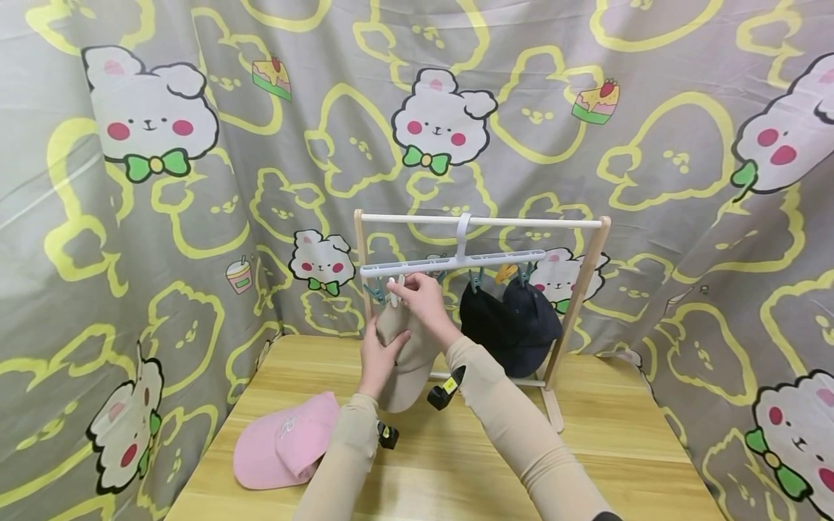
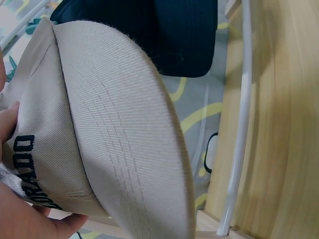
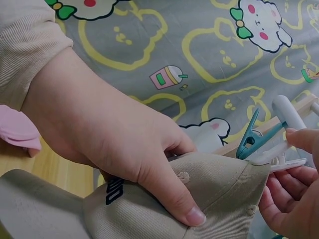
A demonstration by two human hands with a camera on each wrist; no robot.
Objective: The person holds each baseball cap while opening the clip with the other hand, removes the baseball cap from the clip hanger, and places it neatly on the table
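Note:
In the head view my left hand (image 1: 380, 356) grips a beige cap (image 1: 422, 356) by its crown, thumb across the fabric, brim pointing down. Dark lettering shows on its front in the left wrist view. My right hand (image 1: 425, 298) pinches a white clip (image 1: 394, 291) at the cap's upper edge, just under the left half of a pale clip hanger (image 1: 417, 268). Beside the white clip, in the right wrist view, a teal clip (image 3: 249, 142) sits close to the cap's edge.
A black cap (image 1: 485, 325) and a navy cap (image 1: 534, 315) hang from the hanger's right half, near an orange clip (image 1: 504, 273). The hanger hooks over a wooden rack (image 1: 580, 289) on the table (image 1: 313, 354). A pink cap (image 1: 287, 445) lies at the left. Patterned curtain surrounds the table.

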